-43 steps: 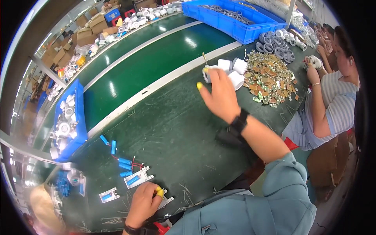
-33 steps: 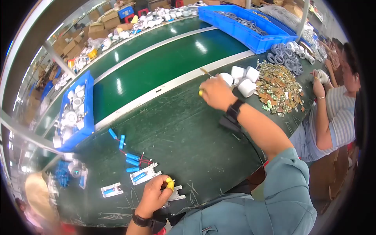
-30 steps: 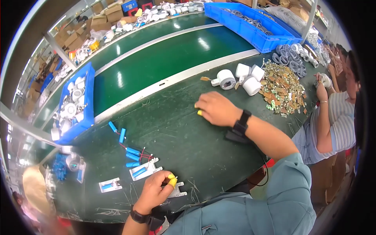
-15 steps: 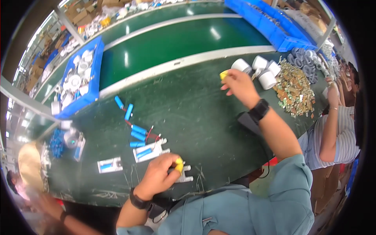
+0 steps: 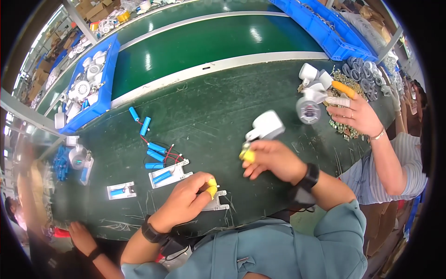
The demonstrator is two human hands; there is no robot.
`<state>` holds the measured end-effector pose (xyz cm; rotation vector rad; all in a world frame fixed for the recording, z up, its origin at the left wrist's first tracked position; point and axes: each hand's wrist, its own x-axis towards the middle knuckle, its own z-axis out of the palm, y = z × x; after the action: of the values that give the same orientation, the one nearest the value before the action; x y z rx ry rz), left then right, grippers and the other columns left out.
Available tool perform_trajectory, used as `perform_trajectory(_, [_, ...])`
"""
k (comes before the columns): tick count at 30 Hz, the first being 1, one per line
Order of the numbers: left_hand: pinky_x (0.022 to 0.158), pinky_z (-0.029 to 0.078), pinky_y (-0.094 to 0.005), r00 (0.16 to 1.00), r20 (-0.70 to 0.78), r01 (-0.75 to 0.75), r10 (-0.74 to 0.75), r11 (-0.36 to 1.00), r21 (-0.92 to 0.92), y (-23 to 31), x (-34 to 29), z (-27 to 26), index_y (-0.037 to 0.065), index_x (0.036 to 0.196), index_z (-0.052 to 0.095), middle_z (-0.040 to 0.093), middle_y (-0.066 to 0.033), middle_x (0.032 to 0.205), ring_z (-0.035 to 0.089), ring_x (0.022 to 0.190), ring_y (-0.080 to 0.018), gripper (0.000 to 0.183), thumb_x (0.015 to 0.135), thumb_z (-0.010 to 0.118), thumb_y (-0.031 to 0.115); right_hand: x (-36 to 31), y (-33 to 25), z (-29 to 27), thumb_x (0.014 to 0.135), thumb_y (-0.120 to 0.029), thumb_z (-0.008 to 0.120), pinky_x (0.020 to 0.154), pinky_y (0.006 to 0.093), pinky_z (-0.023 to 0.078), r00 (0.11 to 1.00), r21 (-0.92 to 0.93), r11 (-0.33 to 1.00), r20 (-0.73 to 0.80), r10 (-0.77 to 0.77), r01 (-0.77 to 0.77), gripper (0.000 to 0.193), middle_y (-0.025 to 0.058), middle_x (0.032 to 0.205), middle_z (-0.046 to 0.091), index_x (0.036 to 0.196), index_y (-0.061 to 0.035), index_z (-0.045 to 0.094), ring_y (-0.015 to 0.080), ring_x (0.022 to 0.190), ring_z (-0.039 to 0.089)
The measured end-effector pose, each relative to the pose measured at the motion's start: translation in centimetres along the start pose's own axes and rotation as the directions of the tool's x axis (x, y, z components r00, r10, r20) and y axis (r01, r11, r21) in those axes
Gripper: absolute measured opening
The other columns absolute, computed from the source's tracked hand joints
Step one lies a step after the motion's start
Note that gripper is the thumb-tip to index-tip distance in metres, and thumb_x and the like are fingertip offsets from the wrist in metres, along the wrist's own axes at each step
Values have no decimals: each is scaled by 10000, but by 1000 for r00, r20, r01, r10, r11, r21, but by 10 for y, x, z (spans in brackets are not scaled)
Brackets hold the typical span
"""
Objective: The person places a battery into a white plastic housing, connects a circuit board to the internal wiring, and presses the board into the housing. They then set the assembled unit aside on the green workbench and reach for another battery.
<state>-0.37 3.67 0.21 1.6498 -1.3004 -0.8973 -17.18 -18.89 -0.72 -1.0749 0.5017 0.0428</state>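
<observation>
My right hand [image 5: 275,160], with yellow finger cots, pinches the narrow stem end of a white cup-shaped plastic head [image 5: 270,123], slightly blurred, above the table. My left hand [image 5: 188,197], also in yellow finger cots, is closed in a pinch; a tiny pale tip shows at its fingers, too small to name. Just beyond and partly under that hand lies a white plastic housing piece [image 5: 218,202]. Left of it, another white housing [image 5: 169,175] has a blue cylindrical battery cell in it. Several blue cells [image 5: 156,148] joined by red wires trail away from it.
A co-worker's hand [image 5: 357,114] touches a white head with a clear round front [image 5: 309,110] at right. Small circuit boards [image 5: 346,132] and grey rings [image 5: 357,69] are piled there. Blue crates [image 5: 109,86] border the green table [image 5: 204,107]. A small white housing [image 5: 121,191] lies left.
My right hand has come nearer and left from the white heads, now bringing one along. The co-worker's hand has reached in at right. My left hand stays by the housing piece.
</observation>
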Motion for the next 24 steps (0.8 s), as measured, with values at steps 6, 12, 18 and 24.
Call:
perform_trajectory(6, [697, 482, -395, 998, -42, -48, 55, 989, 137, 1, 24, 10, 24, 1101, 492, 577, -138, 897, 592, 790, -314, 257, 857, 571, 47, 8, 22, 22, 1014, -63, 474, 634, 232, 529, 979, -282, 947, 176, -105, 152, 162, 42, 947, 651, 1123, -7, 580, 106, 766, 658])
perform_trajectory(12, [666, 476, -418, 986, -112, -98, 120, 977, 187, -7, 28, 17, 26, 1068, 489, 575, -138, 864, 586, 754, -327, 258, 832, 592, 47, 6, 16, 23, 1004, -56, 489, 605, 227, 511, 973, -451, 871, 199, -114, 195, 132, 32, 900, 637, 1059, -10, 600, 79, 726, 637])
perform_trajectory(18, [637, 465, -415, 985, -91, -125, 149, 966, 225, -7, 30, 17, 26, 1033, 492, 567, -132, 824, 587, 740, -323, 252, 815, 611, 67, 5, 21, 24, 975, -33, 527, 578, 235, 511, 956, -525, 800, 205, -210, 289, 94, 35, 860, 628, 1020, -11, 607, 90, 690, 640])
perform_trajectory(24, [633, 457, -419, 985, -71, -141, 160, 967, 214, -6, 30, 16, 27, 1004, 489, 564, -126, 800, 579, 718, -325, 241, 805, 614, 81, 5, 23, 25, 962, -18, 537, 571, 240, 521, 938, -575, 741, 234, -257, 347, 97, 38, 848, 618, 1029, -5, 607, 92, 689, 644])
